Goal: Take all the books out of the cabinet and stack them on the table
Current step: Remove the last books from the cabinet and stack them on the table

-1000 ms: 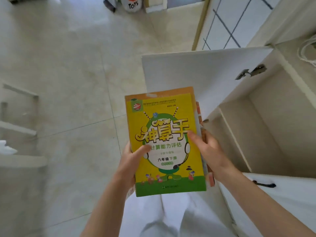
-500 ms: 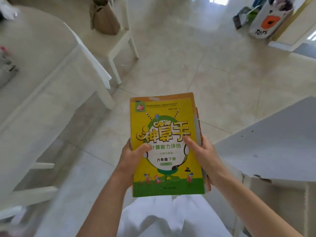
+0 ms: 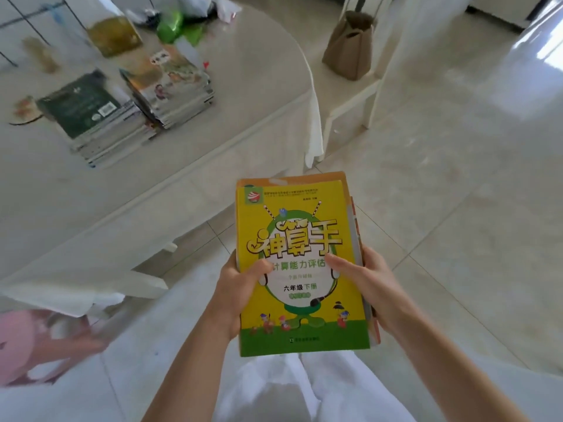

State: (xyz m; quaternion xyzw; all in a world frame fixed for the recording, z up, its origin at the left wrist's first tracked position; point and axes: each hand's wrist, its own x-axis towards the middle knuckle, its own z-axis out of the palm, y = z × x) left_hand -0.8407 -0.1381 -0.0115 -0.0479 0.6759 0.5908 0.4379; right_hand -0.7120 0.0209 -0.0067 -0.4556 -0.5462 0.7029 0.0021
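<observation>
I carry a small bundle of books (image 3: 300,239) in front of me, topped by a yellow and green workbook. My left hand (image 3: 236,295) grips its left edge, thumb on the cover. My right hand (image 3: 370,289) grips the right edge, thumb on the cover, fingers underneath. On the white table (image 3: 231,95) at upper left lie two stacks: one topped by a dark green book (image 3: 80,106), the other by a colourful picture book (image 3: 172,79). The cabinet is out of view.
A white chair (image 3: 359,95) with a brown bag (image 3: 350,47) on it stands right of the table. Bottles and a green object (image 3: 172,25) crowd the table's far side. A pink item (image 3: 18,339) sits at lower left. Pale tiled floor stretches to the right.
My view has swung left from the open cabinet to the table. The bundle stays held in both hands. The table's book stacks have come into view.
</observation>
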